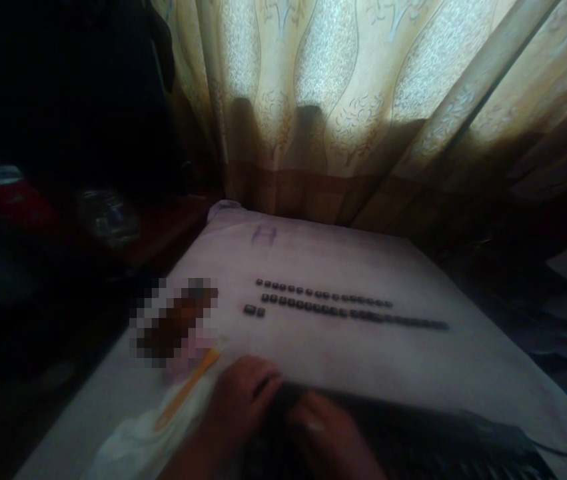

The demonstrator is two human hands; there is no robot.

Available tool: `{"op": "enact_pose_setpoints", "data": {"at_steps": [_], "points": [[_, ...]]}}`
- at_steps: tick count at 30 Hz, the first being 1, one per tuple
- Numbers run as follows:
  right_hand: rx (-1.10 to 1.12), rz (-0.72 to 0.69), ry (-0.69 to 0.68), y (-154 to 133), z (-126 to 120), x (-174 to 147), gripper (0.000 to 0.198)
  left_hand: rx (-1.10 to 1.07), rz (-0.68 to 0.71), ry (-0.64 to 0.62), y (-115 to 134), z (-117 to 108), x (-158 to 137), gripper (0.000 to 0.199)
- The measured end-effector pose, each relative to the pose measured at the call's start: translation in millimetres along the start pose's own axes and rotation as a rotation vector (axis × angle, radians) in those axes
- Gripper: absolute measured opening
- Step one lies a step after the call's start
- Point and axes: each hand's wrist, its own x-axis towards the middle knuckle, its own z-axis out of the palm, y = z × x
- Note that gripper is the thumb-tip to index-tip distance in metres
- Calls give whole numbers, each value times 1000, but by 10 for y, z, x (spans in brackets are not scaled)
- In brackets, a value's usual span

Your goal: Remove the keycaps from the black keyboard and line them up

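Note:
A black keyboard [413,427] lies along the near edge of the bed or table, dim and blurred. My left hand [243,393] is closed around its upper left corner, with a dark gap or small dark piece between thumb and fingers. Just right of it, my right hand [320,423] rests over the left end of the keyboard, fingers bent and pressed together. Whatever those fingers hold, if anything, is hidden. Beyond the keyboard, loose black keycaps form a back row [308,291] and a longer front row [333,311]. Two more keycaps [254,311] sit at the left.
An orange stick-like tool [186,390] lies on white cloth or tissue [133,440] left of my hands. A pixelated brown object [176,323] is behind it. A clear plastic item [108,217] and a red-labelled container [10,197] stand far left. Patterned curtains [283,140] hang behind.

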Motion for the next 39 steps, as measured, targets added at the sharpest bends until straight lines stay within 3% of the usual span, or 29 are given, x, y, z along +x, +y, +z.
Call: {"op": "enact_pose_setpoints", "data": {"at_steps": [5, 10, 16, 19, 23, 28, 31, 35, 39], "points": [[-73, -31, 86, 44, 155, -53, 28, 62, 125, -41, 52, -34, 10, 27], [-36, 26, 93, 91, 180, -70, 28, 109, 147, -42, 68, -43, 7, 29], [32, -88, 111, 215, 230, -62, 30, 103, 133, -37, 63, -38, -1, 27], [16, 23, 114, 138, 145, -52, 36, 97, 139, -30, 63, -37, 5, 27], [237, 120, 192, -23, -90, -21, 38, 81, 153, -18, 59, -28, 14, 29], [465, 410, 291, -121, -302, 48, 40, 73, 135, -40, 80, -54, 26, 26], [539, 538, 355, -132, -363, 116, 43, 69, 192, -5, 126, -89, 26, 24], [539, 534, 424, -161, -375, 171, 46, 15, 309, 40, 208, -91, 12, 35], [520, 438, 401, -187, -298, 146, 40, -35, 319, 24, 251, -42, -8, 35]]}}
